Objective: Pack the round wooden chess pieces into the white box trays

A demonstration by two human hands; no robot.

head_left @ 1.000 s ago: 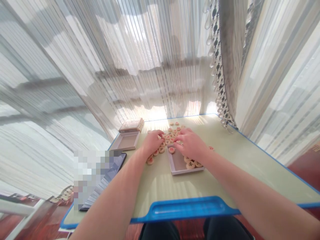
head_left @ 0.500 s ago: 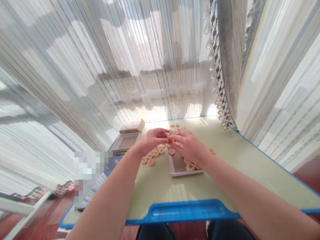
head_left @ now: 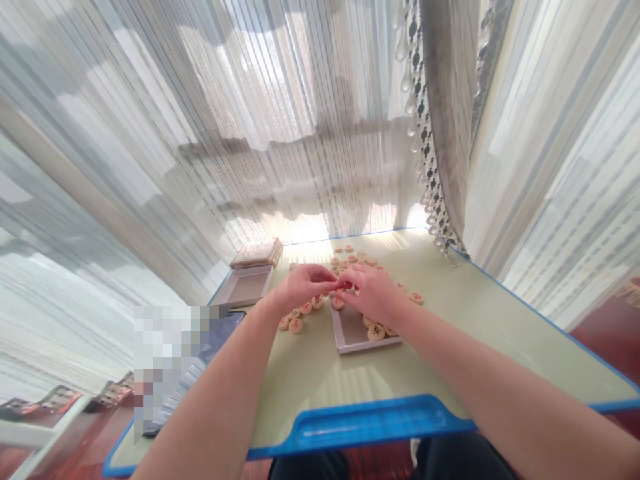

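My left hand [head_left: 307, 285] and my right hand [head_left: 373, 290] meet fingertip to fingertip over the near side of a pile of round wooden xiangqi pieces [head_left: 349, 260]. Between the pinched fingers a xiangqi piece is mostly hidden; only a bit of red shows. Below my right hand lies a shallow open box tray [head_left: 349, 343] with a few pieces inside, among them one with a black character [head_left: 376, 332]. A red-marked piece [head_left: 338, 303] is at the tray's left rim. More loose pieces [head_left: 295, 325] lie under and beside my left hand.
Another shallow box part [head_left: 247, 287] rests at the table's left, a stack of flat boxes [head_left: 257, 253] behind it. A dark-edged flat device [head_left: 220, 340], partly blurred out, lies by my left forearm. The table has a blue rim with a handle [head_left: 373, 421]. Curtains [head_left: 300, 133] hang beyond.
The whole view has shifted slightly. My fingertips have drawn closer together, and the red-marked piece that showed between them is now mostly covered.
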